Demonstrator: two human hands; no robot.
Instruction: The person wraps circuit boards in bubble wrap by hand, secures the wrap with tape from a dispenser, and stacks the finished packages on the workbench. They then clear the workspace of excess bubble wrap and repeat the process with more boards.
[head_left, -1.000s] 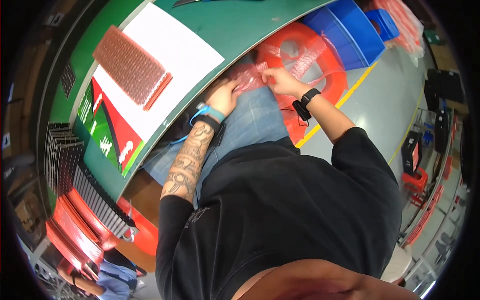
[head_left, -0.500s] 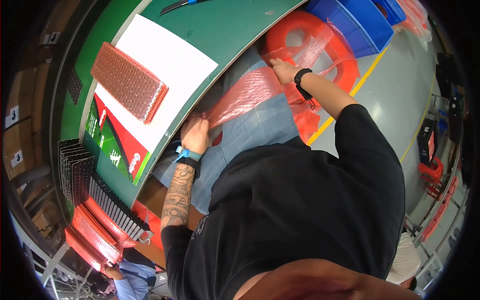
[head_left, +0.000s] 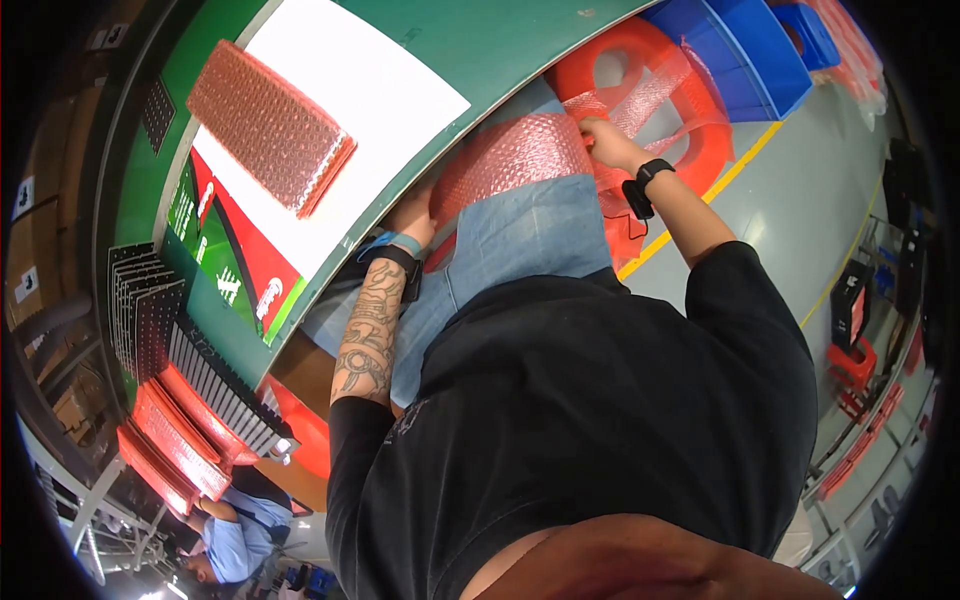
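A strip of pink bubble wrap [head_left: 518,155] lies stretched across my lap, over my blue jeans [head_left: 535,225]. At its left end, beside the table edge, my left hand [head_left: 410,218] is closed on the wrap; its fingertips are partly hidden. My right hand [head_left: 610,145] grips the strip's other end with curled fingers. Just beyond that hand, a large red roll of wrap [head_left: 690,95] stands on the floor, with loose sheer lengths of wrap across it.
On the green table [head_left: 490,45] a stack of red bubble-wrap pouches [head_left: 265,125] rests on a white sheet [head_left: 400,75]. A blue bin [head_left: 735,55] stands past the roll. Black perforated panels [head_left: 145,300] line the table's left end. Another person [head_left: 240,535] handles red pouches at lower left.
The bubble wrap now spreads wider and flatter over my lap. My left hand has slid closer in by the table edge. The whole view has shifted slightly.
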